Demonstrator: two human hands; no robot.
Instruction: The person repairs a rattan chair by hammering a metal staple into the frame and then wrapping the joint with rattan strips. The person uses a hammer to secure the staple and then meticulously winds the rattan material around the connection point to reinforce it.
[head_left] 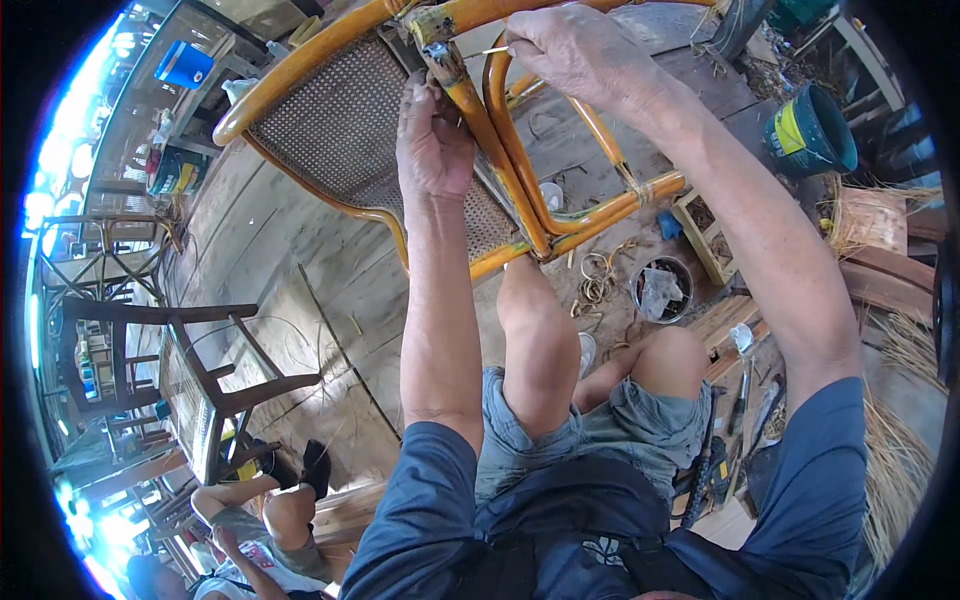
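Pinches a thin pale stick (494,50) between the thumb and the fingers of the right hand (585,62), closed together on it. Directs the tip of this stick toward a worn joint (437,52) of the rattan chair frame (492,150); cannot tell whether touching it. Has the left hand (437,150) at the post just below, with fingers upward and partly curled; cannot tell whether clamped on the post or only leaning there. Has the frame at the upper centre, beyond the knees, with a woven cane panel (330,120) on its left part. Has on the floor some cane rings (597,290), beside a round tin (641,292) containing crumpled clear plastic (660,288). Shows at left a dark wooden chair (160,313).
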